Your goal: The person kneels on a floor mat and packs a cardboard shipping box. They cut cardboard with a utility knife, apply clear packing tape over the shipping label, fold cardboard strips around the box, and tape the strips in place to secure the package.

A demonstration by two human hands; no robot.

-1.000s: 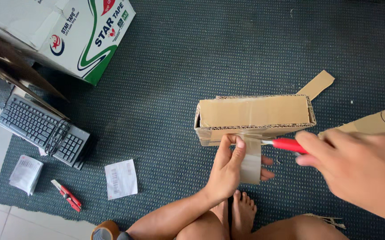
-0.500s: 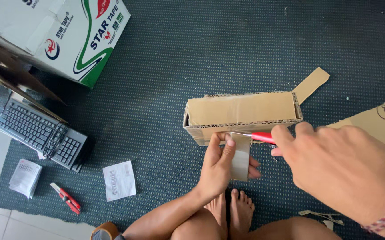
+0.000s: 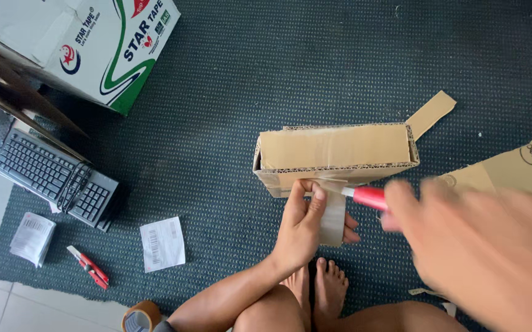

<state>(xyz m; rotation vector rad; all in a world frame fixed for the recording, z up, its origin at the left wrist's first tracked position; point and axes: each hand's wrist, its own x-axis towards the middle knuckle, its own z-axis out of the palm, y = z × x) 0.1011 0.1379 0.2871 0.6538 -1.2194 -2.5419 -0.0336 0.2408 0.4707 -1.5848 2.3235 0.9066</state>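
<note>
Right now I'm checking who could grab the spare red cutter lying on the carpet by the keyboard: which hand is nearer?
Left. The left hand pinches tape at the cardboard box, right of the spare red cutter. The right hand, holding another cutter, is farther right.

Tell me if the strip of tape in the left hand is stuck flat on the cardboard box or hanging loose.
Hanging loose: the tape strip hangs below the cardboard box, pinched by the left hand.

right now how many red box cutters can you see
2. One red cutter lies on the carpet near the keyboard; the other cutter is in the blurred right hand, at the small cardboard box.
</note>
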